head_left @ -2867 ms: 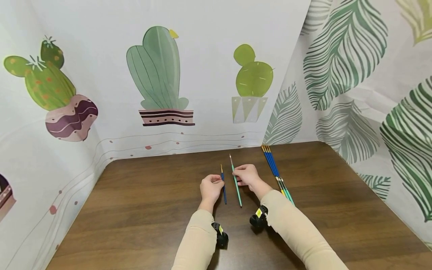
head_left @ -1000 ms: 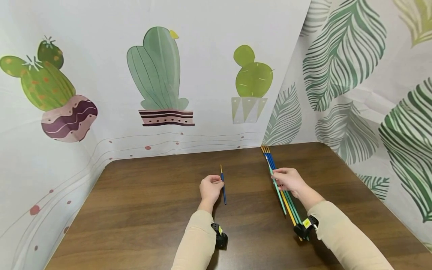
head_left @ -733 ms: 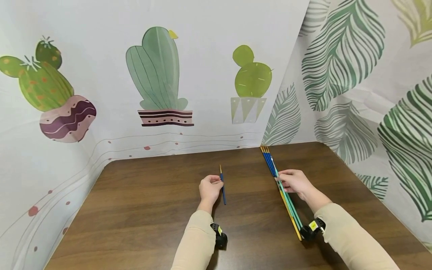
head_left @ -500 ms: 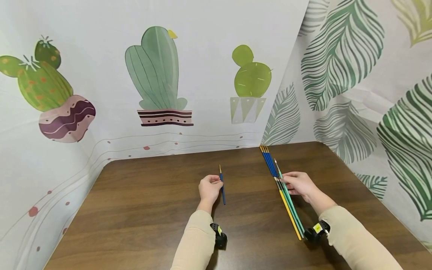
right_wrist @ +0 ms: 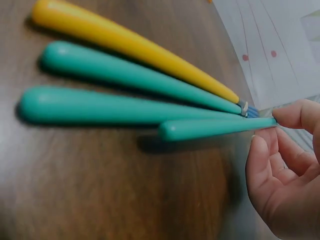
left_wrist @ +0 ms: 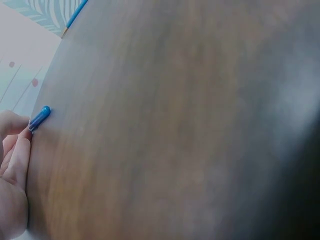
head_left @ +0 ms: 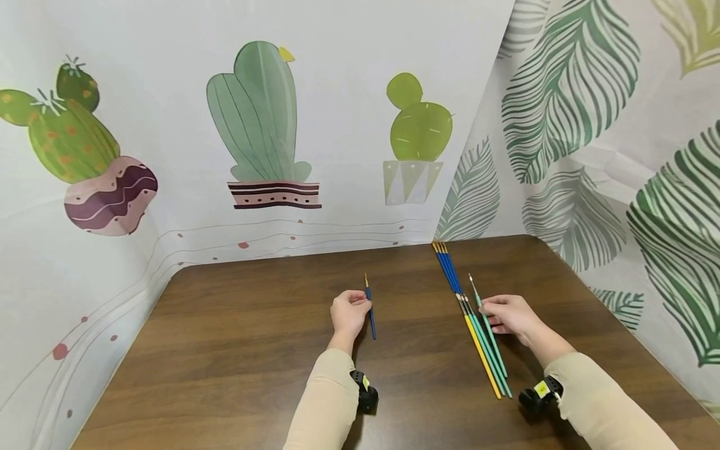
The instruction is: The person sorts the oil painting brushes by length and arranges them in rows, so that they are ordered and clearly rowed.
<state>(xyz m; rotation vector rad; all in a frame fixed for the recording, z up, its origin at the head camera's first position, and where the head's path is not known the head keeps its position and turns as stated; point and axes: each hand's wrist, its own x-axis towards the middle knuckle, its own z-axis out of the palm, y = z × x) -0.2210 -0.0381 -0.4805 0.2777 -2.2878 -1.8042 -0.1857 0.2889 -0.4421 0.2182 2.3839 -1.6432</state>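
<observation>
My left hand [head_left: 349, 315] pinches a blue paintbrush [head_left: 372, 322] near the middle of the table, its bristles toward the back wall. In the left wrist view the blue handle end [left_wrist: 40, 118] pokes out past the fingers. Further right, my right hand [head_left: 512, 317] holds a green paintbrush [head_left: 491, 334] between thumb and fingertips, just right of a row of brushes. That row has a yellow paintbrush [head_left: 482, 356] and two green paintbrushes [head_left: 488, 344] side by side. The right wrist view shows the held green handle [right_wrist: 215, 128] beside the lying ones, over its shadow.
Several blue paintbrushes [head_left: 448, 269] lie together at the back edge, their handle ends meeting the bristles of the yellow and green row. The brown wooden table [head_left: 253, 350] ends at a wall cloth [head_left: 349, 156] printed with cacti and leaves.
My right hand has carried the green paintbrush rightward from beside the left hand, across the row to its right side, and drawn it somewhat nearer. The left hand has stayed on the blue paintbrush.
</observation>
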